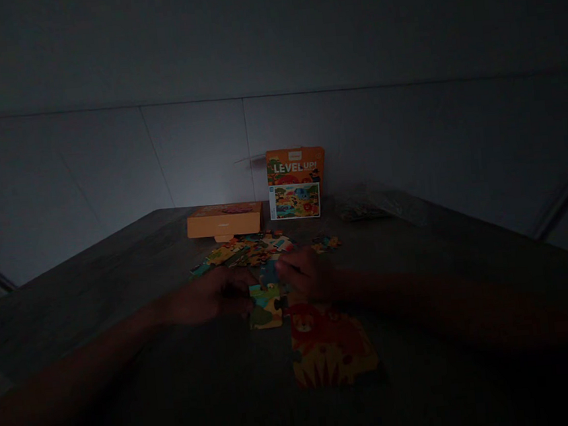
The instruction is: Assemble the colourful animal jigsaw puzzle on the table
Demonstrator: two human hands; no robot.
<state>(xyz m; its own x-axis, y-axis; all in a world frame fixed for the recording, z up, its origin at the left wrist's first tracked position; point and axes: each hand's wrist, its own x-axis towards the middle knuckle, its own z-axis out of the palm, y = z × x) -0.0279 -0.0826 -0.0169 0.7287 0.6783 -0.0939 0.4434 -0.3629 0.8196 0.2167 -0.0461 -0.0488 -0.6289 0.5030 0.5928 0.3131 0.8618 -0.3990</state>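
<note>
The picture is very dark. My left hand (214, 295) is at the left edge of a small joined puzzle section (266, 309) in green, yellow and blue, its curled fingers gripping that edge. Just above this section, my right hand (305, 274) pinches a dark blue puzzle piece (269, 272) between thumb and fingers. Whether the blue piece touches the section below is too dim to tell. Nearer to me and to the right lies a larger joined section (332, 351) with a red and orange lion picture. My right hand partly hides its upper side.
Behind my hands is a heap of loose puzzle pieces (252, 247), with a few more pieces (326, 242) to the right. An orange box (224, 221) lies at the back left. A "LEVEL UP!" box (296, 167) stands upright near the wall, left of a clear plastic bag (377, 205).
</note>
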